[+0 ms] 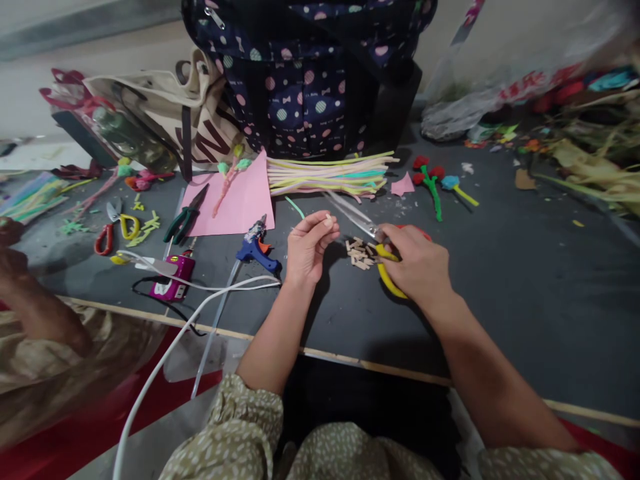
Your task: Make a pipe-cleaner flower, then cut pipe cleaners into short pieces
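My left hand [311, 247] is closed in a pinch on a small pale piece [329, 218] whose tip shows between thumb and forefinger. A thin green strand [295, 206] shows just behind that hand. In my right hand [423, 263] is a pair of scissors [356, 217] with yellow and red handles, its blades pointing away to the upper left. Whether the blades are fully together I cannot tell. A small pile of short beige pieces [361, 253] lies on the dark table [525, 300] between my hands.
Left of my hands lie a blue glue gun [257, 252], its white cable, pliers [185, 217] and a magenta power block [173, 277]. Behind are pink paper [237, 207], a pipe-cleaner bundle [330, 175] and a patterned bag [305, 87]. A co-worker's arm [45, 293] is at far left.
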A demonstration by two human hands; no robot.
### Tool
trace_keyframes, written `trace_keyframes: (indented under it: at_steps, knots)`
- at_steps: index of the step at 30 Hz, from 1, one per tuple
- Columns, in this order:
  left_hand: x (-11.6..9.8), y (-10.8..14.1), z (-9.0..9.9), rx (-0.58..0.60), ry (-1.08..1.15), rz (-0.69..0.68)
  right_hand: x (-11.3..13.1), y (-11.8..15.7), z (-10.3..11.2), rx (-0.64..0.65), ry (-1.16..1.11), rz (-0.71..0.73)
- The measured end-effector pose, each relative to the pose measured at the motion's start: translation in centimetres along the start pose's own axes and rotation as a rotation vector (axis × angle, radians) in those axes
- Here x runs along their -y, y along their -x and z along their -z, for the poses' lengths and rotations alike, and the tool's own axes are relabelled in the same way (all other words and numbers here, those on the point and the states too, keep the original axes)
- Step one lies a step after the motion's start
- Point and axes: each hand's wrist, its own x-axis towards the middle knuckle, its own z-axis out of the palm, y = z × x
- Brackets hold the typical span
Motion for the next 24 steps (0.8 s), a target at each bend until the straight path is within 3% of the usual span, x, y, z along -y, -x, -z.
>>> trace_keyframes:
  at_steps: [10,24]
  knots:
    - [-0.28,0.02,-0.01,-0.032,-0.043,0.006,-0.93,0.15,-0.18,-0.058,0.01,-0.074]
    - [-0.01,0.06,-0.02,0.003,-0.072,-0.027,-0.14,0.07,-0.25,-0.071,-0.026,0.002]
